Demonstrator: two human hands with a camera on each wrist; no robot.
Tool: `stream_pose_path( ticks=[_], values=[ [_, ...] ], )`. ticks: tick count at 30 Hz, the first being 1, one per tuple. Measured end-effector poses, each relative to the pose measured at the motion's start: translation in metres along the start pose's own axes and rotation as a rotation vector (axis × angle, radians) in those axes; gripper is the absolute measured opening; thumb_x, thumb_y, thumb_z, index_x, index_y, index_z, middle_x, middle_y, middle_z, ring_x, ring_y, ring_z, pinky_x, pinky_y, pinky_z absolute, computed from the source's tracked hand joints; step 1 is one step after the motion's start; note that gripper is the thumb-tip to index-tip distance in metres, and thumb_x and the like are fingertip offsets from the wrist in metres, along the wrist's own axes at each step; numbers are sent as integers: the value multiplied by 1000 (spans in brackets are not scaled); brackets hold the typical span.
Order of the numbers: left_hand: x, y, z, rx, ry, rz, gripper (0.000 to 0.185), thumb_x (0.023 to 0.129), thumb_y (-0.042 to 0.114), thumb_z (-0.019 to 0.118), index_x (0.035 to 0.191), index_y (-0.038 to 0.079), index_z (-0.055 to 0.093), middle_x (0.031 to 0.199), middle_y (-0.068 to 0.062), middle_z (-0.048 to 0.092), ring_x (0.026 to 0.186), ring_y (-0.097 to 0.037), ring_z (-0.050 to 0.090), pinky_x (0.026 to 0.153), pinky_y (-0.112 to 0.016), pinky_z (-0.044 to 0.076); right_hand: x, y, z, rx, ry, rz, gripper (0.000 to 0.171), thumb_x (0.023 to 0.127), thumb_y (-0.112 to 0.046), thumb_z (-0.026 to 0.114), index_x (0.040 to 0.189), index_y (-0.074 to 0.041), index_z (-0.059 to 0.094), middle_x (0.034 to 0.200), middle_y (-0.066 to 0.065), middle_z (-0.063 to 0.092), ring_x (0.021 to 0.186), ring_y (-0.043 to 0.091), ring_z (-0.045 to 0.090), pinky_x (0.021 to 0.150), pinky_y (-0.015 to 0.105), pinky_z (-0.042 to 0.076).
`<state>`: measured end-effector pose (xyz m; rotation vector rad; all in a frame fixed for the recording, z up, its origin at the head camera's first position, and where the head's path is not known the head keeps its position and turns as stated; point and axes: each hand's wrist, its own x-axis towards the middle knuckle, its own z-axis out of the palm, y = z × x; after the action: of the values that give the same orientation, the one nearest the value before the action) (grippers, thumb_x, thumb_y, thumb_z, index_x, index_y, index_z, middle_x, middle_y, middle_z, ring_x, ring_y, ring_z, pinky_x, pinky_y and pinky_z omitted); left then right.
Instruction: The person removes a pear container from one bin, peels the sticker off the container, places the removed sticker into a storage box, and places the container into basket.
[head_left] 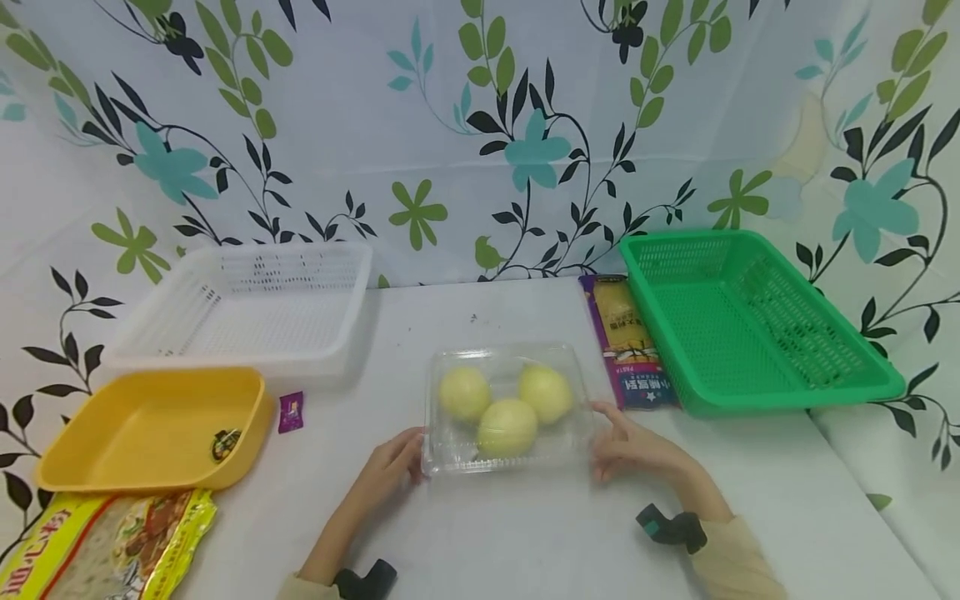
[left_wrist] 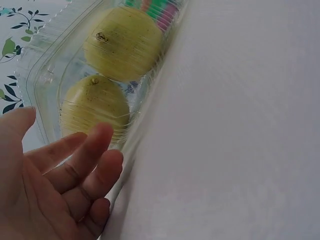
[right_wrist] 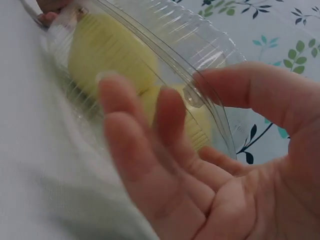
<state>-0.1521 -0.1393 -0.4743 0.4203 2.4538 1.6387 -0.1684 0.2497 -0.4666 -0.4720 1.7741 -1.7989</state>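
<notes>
Roughly centre on the white table (head_left: 525, 542) sits a clear plastic clamshell box (head_left: 507, 454), lid down, with three pale yellow round fruits (head_left: 507, 427) inside. Left hand (head_left: 390, 471) is at the box's left edge, right hand (head_left: 626, 446) at its right edge, one on each side. Left wrist view: left fingers (left_wrist: 82, 160) are loosely extended, tips against or just beside the box wall, not wrapped around it. Right wrist view: right fingers (right_wrist: 135, 145) are spread and fairly straight, thumb up near the lid's rim; contact looks likely but blur makes it hard to confirm. Neither hand is clamped on the box.

Around it: green basket (head_left: 757, 321) at right, a purple-and-yellow packet (head_left: 630, 346) lying just beside its left edge. White basket (head_left: 255, 304) at back left, yellow tray (head_left: 150, 429) in front of it with a small dark item inside. Small purple sachet (head_left: 291, 412) between tray and box. Yellow snack bag (head_left: 105, 546) at the near-left corner. Floral cloth backdrop (head_left: 450, 125) behind.
</notes>
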Motion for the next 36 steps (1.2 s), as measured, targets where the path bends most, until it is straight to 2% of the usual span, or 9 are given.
stream_pose_path(
  ticks=[6, 8, 14, 18, 21, 25, 27, 31, 36],
  values=[
    [2, 0, -6, -278, -305, 88, 44, 96, 7, 36, 132, -14, 23, 83, -29, 61, 60, -24, 62, 63, -30, 49, 1, 0, 4, 84, -68, -15, 70, 89, 1, 47, 138, 2, -2, 74, 13, 63, 65, 24, 63, 62, 40, 52],
    [1, -2, -7, -346, -346, 107, 48, 95, 5, 38, 133, -15, 17, 89, -31, 60, 63, -23, 63, 66, -30, 49, 3, -1, 6, 95, -61, -18, 72, 89, -1, 47, 139, 1, -5, 75, 14, 63, 66, 24, 63, 63, 40, 52],
    [-1, -4, -4, -419, -255, 72, 60, 91, 5, 48, 136, -14, 13, 81, -23, 63, 71, -20, 64, 73, -29, 49, 7, -1, 10, 121, -8, -59, 76, 89, 2, 46, 142, -7, -8, 75, 17, 64, 66, 25, 64, 62, 38, 52],
    [0, -4, -1, -417, -201, 84, 58, 89, 0, 47, 136, -13, 15, 78, -16, 64, 72, -18, 64, 72, -29, 49, 8, 1, 10, 132, -22, -97, 74, 89, 5, 42, 142, -7, -8, 75, 15, 65, 67, 24, 64, 62, 37, 52],
    [1, -3, 0, -423, -168, 91, 56, 88, -4, 45, 135, -14, 17, 76, -15, 64, 71, -18, 64, 70, -29, 50, 9, 4, 12, 135, -17, -118, 73, 89, 5, 41, 141, -3, -9, 74, 13, 65, 66, 22, 64, 61, 36, 52],
    [2, -4, -1, -451, -144, 82, 55, 85, -8, 42, 134, -15, 18, 74, -12, 63, 67, -18, 63, 68, -29, 50, 12, 9, 16, 160, 2, -80, 73, 87, 2, 42, 136, 8, -13, 76, 11, 65, 68, 22, 64, 62, 34, 52],
    [2, -4, -1, -465, -137, 77, 55, 85, -8, 41, 135, -15, 17, 74, -9, 63, 65, -17, 63, 68, -29, 50, 13, 12, 19, 212, -19, -43, 72, 88, 1, 40, 134, 11, -15, 82, 13, 65, 71, 23, 64, 65, 34, 52],
    [1, -3, -2, -490, -128, 77, 56, 85, -7, 41, 135, -15, 16, 74, -3, 62, 63, -15, 61, 67, -27, 49, 15, 17, 23, 365, -133, -27, 68, 91, 4, 32, 135, 4, -20, 98, 20, 62, 78, 25, 64, 70, 36, 51],
    [1, -2, -2, -492, -110, 50, 54, 86, -5, 40, 135, -13, 19, 73, -2, 62, 62, -14, 60, 67, -25, 49, 14, 14, 25, 462, -182, -67, 69, 90, 12, 25, 135, -5, -24, 98, 19, 62, 79, 21, 63, 71, 31, 51]
  ],
)
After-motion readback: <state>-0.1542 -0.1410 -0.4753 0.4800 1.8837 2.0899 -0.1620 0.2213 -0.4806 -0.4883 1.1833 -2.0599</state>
